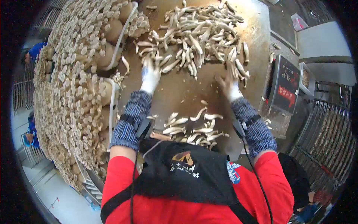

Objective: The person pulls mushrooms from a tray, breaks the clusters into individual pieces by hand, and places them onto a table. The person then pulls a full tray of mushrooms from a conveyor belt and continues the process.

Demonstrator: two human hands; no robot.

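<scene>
A large heap of pale, long-stemmed mushrooms (201, 31) lies across the far part of the brown metal table (179, 89). At the heap's left edge is my left hand (150, 74), in a white glove, its blurred fingers spread at the nearest mushrooms. My right hand (230, 83) is at the lower right edge of the heap, fingers apart and smeared by motion, beside a few loose mushrooms. Nothing shows held in either palm. A smaller group of mushrooms (201, 130) lies near the table's front edge, by the black apron (182, 168).
Dense clusters of round-capped mushrooms (74, 82) rise along the left side, behind a pale curved rim (122, 37). A black and red box (285, 84) stands on the right, with a white tray (307, 79) behind it. People in blue are partly visible at far left.
</scene>
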